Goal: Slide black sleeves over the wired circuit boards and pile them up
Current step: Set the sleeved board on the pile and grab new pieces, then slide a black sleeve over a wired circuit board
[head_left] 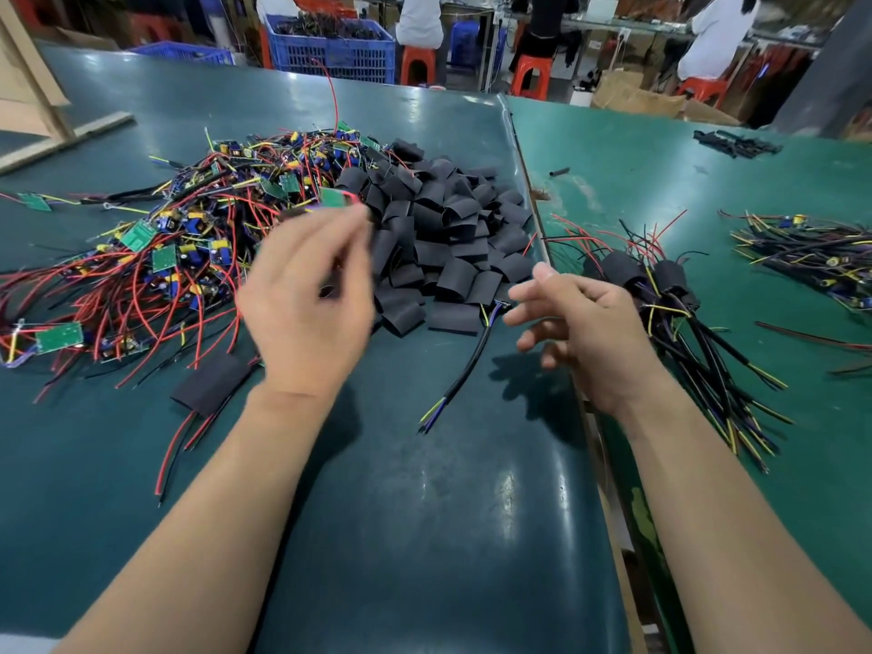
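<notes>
Pinching 1 green circuit board [336, 198], the left hand [309, 295] hovers beside the sleeve heap [443, 238]; the right hand [582, 323], fingers loose and empty, is nearer its front edge.

Left hand [306, 299] motion-blurred, fingertips smeared around a green circuit board [336, 198], grip probably a pinch, wire heap [141, 257] cut off at left edge, sleeve pile [448, 238] partly hidden behind that hand, people at far benches cropped by top edge
</notes>
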Available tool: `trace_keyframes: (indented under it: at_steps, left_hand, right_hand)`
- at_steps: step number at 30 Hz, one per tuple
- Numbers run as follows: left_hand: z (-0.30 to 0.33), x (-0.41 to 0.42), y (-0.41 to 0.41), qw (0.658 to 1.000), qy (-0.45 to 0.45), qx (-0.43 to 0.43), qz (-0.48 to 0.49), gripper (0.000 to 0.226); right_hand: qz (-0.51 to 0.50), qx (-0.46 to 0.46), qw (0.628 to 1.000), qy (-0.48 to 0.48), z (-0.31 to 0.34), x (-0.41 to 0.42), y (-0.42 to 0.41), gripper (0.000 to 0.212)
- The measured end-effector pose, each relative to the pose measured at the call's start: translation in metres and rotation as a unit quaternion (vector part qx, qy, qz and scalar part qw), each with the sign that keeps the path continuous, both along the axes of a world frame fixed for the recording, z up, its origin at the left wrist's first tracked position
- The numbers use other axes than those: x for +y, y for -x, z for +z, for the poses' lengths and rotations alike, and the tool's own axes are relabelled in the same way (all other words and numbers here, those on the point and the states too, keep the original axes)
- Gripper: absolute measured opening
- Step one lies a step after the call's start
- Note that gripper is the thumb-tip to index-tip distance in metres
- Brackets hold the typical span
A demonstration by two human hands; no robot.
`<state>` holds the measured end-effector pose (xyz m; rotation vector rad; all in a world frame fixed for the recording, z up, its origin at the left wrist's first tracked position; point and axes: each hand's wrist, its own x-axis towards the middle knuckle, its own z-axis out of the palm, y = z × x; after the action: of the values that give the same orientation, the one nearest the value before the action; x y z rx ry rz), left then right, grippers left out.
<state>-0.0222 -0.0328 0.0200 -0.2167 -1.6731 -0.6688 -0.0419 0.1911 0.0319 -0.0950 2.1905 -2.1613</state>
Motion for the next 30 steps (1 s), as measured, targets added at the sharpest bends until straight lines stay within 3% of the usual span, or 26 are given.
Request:
trace_keyframes:
  at_steps: [3, 5, 11, 14, 17, 18, 21, 23, 28, 30]
  left_hand:
    - [-0.009, 0.033, -0.010, 0.986, 0.108, -0.005, -0.129, 0.014]
    - [-0.017, 0.052, -0.013, 0.964, 0.160, -0.025, -0.212, 0.015]
    - [-0.019, 0.063, -0.013, 0.931, 0.183, -0.069, -0.307, 0.013]
    - [-0.016, 0.057, -0.014, 0.948, 0.086, -0.104, -0.289, 0.017]
    - [-0.015, 0.041, -0.007, 0.957, -0.004, -0.202, -0.207, 0.016]
    - [-0.017, 0.036, -0.004, 0.948, 0.017, -0.249, -0.196, 0.010]
    - [-0.022, 0.032, 0.006, 0.890, 0.169, -0.364, -0.218, 0.040]
    - [-0.026, 0.037, 0.010, 0.865, 0.239, -0.397, -0.194, 0.036]
    - [-0.030, 0.033, 0.016, 0.881, 0.203, -0.397, -0.156, 0.020]
    - [-0.030, 0.029, 0.020, 0.884, 0.184, -0.406, -0.142, 0.026]
  right_hand:
    - [0.130, -0.043, 0.990, 0.037, 0.002, -0.010, -0.005, 0.057]
    - [0.165, -0.049, 0.982, 0.081, 0.001, -0.015, -0.006, 0.059]
    - [0.138, -0.032, 0.976, 0.166, 0.004, -0.006, -0.005, 0.027]
    - [0.095, -0.007, 0.973, 0.213, 0.008, 0.000, -0.001, 0.029]
    - [0.077, -0.023, 0.958, 0.276, 0.011, 0.009, 0.004, 0.036]
    - [0.081, -0.031, 0.952, 0.295, 0.012, 0.012, 0.005, 0.036]
    - [0.098, -0.045, 0.940, 0.323, 0.013, 0.016, 0.005, 0.030]
    - [0.106, -0.034, 0.939, 0.325, 0.014, 0.017, 0.003, 0.030]
    - [0.089, -0.006, 0.941, 0.328, 0.013, 0.021, 0.002, 0.028]
    - [0.075, -0.003, 0.945, 0.319, 0.013, 0.021, 0.003, 0.029]
